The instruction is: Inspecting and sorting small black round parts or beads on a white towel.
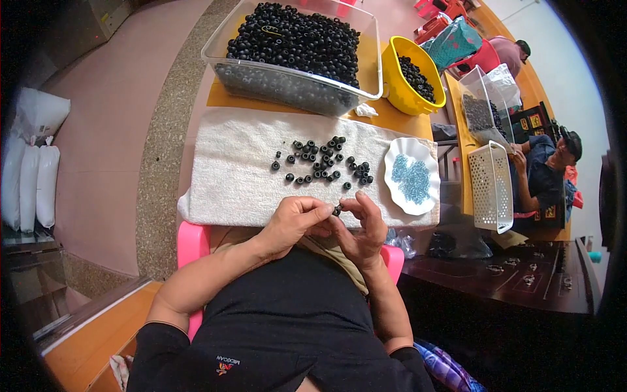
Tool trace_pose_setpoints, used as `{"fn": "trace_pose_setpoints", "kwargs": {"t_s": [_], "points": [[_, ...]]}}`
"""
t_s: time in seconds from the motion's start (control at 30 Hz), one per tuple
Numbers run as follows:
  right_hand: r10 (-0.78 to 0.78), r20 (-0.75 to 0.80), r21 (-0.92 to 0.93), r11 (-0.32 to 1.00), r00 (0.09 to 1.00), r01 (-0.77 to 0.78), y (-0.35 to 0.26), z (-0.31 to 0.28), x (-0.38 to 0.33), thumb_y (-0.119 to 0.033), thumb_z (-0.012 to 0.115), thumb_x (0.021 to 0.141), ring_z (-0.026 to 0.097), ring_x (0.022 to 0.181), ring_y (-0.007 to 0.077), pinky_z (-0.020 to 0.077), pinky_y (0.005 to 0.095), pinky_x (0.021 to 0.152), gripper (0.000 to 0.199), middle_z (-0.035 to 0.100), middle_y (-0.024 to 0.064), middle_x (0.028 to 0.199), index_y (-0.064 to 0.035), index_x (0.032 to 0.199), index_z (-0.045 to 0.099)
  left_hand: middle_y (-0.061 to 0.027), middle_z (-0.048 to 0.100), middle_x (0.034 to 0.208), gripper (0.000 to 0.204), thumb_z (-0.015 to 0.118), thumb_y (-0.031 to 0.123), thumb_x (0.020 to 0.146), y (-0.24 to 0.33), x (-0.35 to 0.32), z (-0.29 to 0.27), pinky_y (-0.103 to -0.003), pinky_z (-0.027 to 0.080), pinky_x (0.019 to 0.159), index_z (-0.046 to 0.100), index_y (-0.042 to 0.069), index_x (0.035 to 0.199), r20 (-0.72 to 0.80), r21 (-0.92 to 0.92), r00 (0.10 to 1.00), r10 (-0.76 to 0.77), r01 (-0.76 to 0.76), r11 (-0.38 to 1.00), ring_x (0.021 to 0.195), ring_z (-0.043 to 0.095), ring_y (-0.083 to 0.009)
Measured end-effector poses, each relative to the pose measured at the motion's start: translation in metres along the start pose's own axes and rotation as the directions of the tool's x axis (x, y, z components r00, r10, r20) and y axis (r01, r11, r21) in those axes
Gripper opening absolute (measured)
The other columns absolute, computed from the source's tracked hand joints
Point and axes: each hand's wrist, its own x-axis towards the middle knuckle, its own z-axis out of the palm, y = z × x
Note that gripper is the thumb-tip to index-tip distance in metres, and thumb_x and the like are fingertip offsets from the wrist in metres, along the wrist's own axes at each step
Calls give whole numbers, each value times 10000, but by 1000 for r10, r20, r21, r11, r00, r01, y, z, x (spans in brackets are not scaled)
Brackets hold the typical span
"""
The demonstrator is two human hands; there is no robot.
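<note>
My left hand [295, 219] and my right hand [363, 230] meet at the near edge of a white towel [228, 170]. Between their fingertips is a small round black part with a hole [337, 211], pinched from both sides. Beyond my hands, several similar black parts [318, 164] lie scattered on the towel, many with their open ends showing. To the right, a white scalloped plate [394, 192] carries a heap of tiny light-blue clear pieces [413, 179]. My fingers partly cover the held part.
A clear plastic bin [297, 85] full of black parts stands at the far side, beside a yellow basin [398, 98] holding more. Further right are a white perforated basket [491, 189] and a seated person [545, 166]. White sacks [29, 186] stand at left.
</note>
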Motion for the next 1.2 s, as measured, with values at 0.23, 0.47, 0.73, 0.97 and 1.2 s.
{"fn": "trace_pose_setpoints", "kwargs": {"t_s": [0.23, 0.47, 0.73, 0.97, 1.2], "points": [[-85, -15, -4, 996, 996, 85, 0, 0, 1, 17, 789, 735, 671, 892, 225, 560, 316, 790, 667, 653, 184, 998, 47, 1300, 437, -59, 665, 948, 211, 566, 185, 979, -1, 1, 1, -255, 566, 749, 614, 10, 1086, -42, -26, 997, 59, -60, 998, 843, 657, -118], [-125, -29, -35, 992, 992, 124, 2, 0, 1, 32, 794, 711, 672, 888, 248, 554, 328, 783, 646, 655, 192, 988, 48, 1265, 461, -51, 670, 931, 251, 620, 221, 954, -3, 1, 0, -235, 542, 735, 641, -10, 1050, -33, -34, 999, 25, -26, 999, 813, 640, -95], [-153, 0, -92, 984, 988, 152, -5, -2, 6, 15, 798, 680, 654, 868, 291, 527, 366, 749, 535, 657, 157, 943, -7, 1144, 533, -77, 689, 908, 214, 620, 194, 949, -5, 1, -2, -249, 537, 736, 662, -12, 990, -20, 79, 999, 27, -25, 997, 807, 659, -122], [-169, 2, -80, 982, 986, 168, -3, 1, 1, -18, 801, 678, 633, 908, 317, 524, 386, 773, 494, 647, 136, 980, -56, 1113, 571, -89, 692, 885, 207, 592, 180, 960, -7, 0, -3, -261, 540, 724, 654, -18, 961, 0, 92, 999, 34, -33, 995, 779, 661, -128], [-118, -18, -100, 988, 993, 115, -8, 3, -3, 0, 802, 672, 644, 884, 321, 532, 383, 751, 502, 649, 147, 977, -52, 1114, 570, -117, 699, 902, 217, 575, 175, 966, -4, -2, -2, -288, 549, 746, 644, -31, 964, 34, 58, 999, 9, -11, 998, 797, 674, -161]]}}
